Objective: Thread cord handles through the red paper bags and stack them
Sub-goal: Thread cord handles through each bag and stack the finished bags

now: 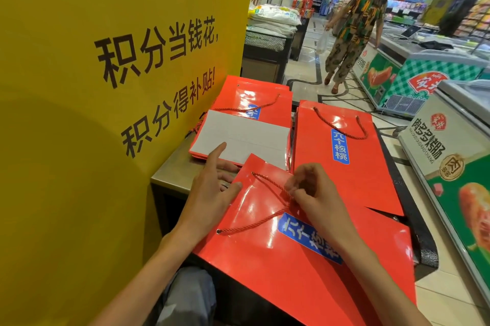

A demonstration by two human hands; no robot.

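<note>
A flat red paper bag (pixel 265 251) with a blue label lies tilted in front of me. A red cord handle (pixel 261 222) runs between its two holes. My left hand (pixel 212 190) grips the bag's top left edge, thumb on top and index finger stretched out. My right hand (pixel 310 190) pinches the middle of the cord above the bag. Behind it lie two stacks of red bags: one (pixel 347 156) at the right with a cord handle on top, one (pixel 254 103) at the back left, partly covered by a white card (pixel 246 140).
A tall yellow sign (pixel 111 60) stands close on the left. The stacks rest on a metal counter (pixel 172 171). Freezer cabinets (pixel 413 73) line the right side. A person (pixel 355 31) walks in the aisle behind.
</note>
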